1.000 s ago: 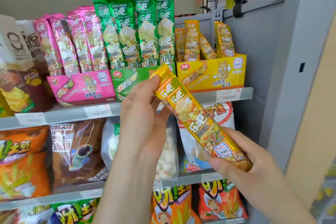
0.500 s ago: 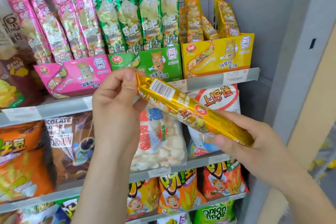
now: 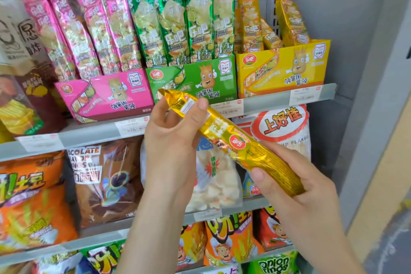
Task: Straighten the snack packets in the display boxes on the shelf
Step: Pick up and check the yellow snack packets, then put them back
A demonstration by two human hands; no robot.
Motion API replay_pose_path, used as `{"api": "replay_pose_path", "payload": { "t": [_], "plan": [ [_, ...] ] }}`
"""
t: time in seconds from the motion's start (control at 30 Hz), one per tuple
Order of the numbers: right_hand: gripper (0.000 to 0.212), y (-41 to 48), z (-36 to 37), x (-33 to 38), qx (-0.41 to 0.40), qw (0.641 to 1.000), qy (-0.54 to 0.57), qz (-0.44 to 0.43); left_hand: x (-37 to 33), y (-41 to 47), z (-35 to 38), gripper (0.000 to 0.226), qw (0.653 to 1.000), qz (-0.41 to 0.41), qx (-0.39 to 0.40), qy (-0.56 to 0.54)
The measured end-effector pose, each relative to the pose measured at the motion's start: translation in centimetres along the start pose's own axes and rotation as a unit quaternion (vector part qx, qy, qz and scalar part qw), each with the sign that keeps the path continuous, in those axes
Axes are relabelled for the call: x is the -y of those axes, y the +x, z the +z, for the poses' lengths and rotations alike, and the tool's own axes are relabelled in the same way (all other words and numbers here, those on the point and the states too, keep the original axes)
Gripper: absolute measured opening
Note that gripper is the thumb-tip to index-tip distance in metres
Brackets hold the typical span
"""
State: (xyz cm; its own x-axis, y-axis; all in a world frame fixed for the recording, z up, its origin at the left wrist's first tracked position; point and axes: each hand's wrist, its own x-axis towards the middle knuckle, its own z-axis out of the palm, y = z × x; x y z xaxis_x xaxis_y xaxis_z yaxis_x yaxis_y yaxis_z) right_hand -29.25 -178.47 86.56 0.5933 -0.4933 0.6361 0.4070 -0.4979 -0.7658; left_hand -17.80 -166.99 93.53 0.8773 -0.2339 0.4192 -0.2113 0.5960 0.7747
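I hold a long yellow snack packet (image 3: 224, 133) slantwise in front of the shelf, its back side up. My left hand (image 3: 173, 140) grips its upper end and my right hand (image 3: 295, 182) grips its lower end. Behind it on the upper shelf stand three display boxes: a pink box (image 3: 106, 93), a green box (image 3: 193, 78) and a yellow box (image 3: 282, 66). Pink packets (image 3: 84, 26) lean left, green packets (image 3: 182, 11) stand upright, and the few yellow packets (image 3: 269, 22) lean at different angles.
The grey shelf rail (image 3: 266, 100) carries price tags. A brown chip bag (image 3: 24, 78) stands left of the pink box. Lower shelves hold orange (image 3: 31, 202), brown (image 3: 106, 182) and white (image 3: 282, 131) snack bags. A grey side panel (image 3: 355, 51) closes the right.
The yellow packet has been rolled over in my hands from its printed front to its back and lowered below the top shelf rail. The view has tilted slightly down.
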Motion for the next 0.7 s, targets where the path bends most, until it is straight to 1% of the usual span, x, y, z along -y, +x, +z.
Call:
{"api": "replay_pose_path", "payload": {
  "t": [0.03, 0.07, 0.17, 0.23, 0.33, 0.37, 0.4, 0.43, 0.47, 0.53, 0.57, 0.63, 0.7],
  "plan": [
    [0.034, 0.0, 0.3, 0.0, -0.014, 1.000, 0.002, 0.001, 0.4, -0.3, 0.2, 0.030, 1.000, -0.002, 0.012, 0.009],
    [0.034, 0.0, 0.6, 0.1, -0.025, 1.000, 0.004, 0.001, 1.0, -0.8, 0.5, 0.023, 0.999, -0.010, 0.024, 0.019],
    [0.034, 0.2, 1.2, 0.4, -0.046, 0.999, 0.025, 0.012, 2.4, -2.7, 1.4, 0.026, 0.996, -0.044, 0.067, 0.048],
    [0.033, 0.3, 1.3, 0.4, -0.042, 0.998, 0.047, 0.022, 2.7, -3.2, 1.7, 0.028, 0.994, -0.042, 0.081, 0.062],
    [0.028, 0.5, 0.8, 0.7, 0.001, 0.998, 0.060, 0.021, 2.6, -3.1, 1.5, 0.027, 0.994, -0.022, 0.078, 0.067],
    [0.022, 0.7, 0.5, 0.9, 0.031, 0.997, 0.070, 0.031, 2.6, -3.1, 1.4, 0.027, 0.994, -0.013, 0.077, 0.070],
    [0.016, 0.8, 0.1, 1.0, 0.059, 0.992, 0.090, 0.062, 2.6, -3.1, 1.4, 0.027, 0.994, -0.007, 0.077, 0.073],
    [0.017, 1.0, -0.3, 1.1, 0.084, 0.984, 0.117, 0.107, 2.6, -3.2, 1.4, 0.028, 0.994, -0.004, 0.078, 0.074],
    [0.022, 1.0, -0.8, 1.0, 0.111, 0.970, 0.148, 0.156, 2.6, -3.1, 1.4, 0.029, 0.994, -0.002, 0.078, 0.073],
    [0.041, 0.9, -1.6, 0.6, 0.172, 0.930, 0.234, 0.225, 2.6, -3.1, 1.4, 0.033, 0.995, -0.002, 0.074, 0.064],
    [0.048, 0.9, -1.8, 0.3, 0.186, 0.907, 0.286, 0.245, 2.6, -3.0, 1.3, 0.030, 0.996, -0.004, 0.075, 0.051],
    [0.052, 0.9, -2.0, -0.2, 0.172, 0.872, 0.365, 0.276, 2.7, -2.7, 1.4, 0.023, 0.995, -0.010, 0.094, 0.018],
    [0.054, 0.9, -2.0, -0.5, 0.145, 0.859, 0.404, 0.279, 2.7, -2.6, 1.6, 0.022, 0.993, -0.021, 0.114, -0.002]
  ]
}}
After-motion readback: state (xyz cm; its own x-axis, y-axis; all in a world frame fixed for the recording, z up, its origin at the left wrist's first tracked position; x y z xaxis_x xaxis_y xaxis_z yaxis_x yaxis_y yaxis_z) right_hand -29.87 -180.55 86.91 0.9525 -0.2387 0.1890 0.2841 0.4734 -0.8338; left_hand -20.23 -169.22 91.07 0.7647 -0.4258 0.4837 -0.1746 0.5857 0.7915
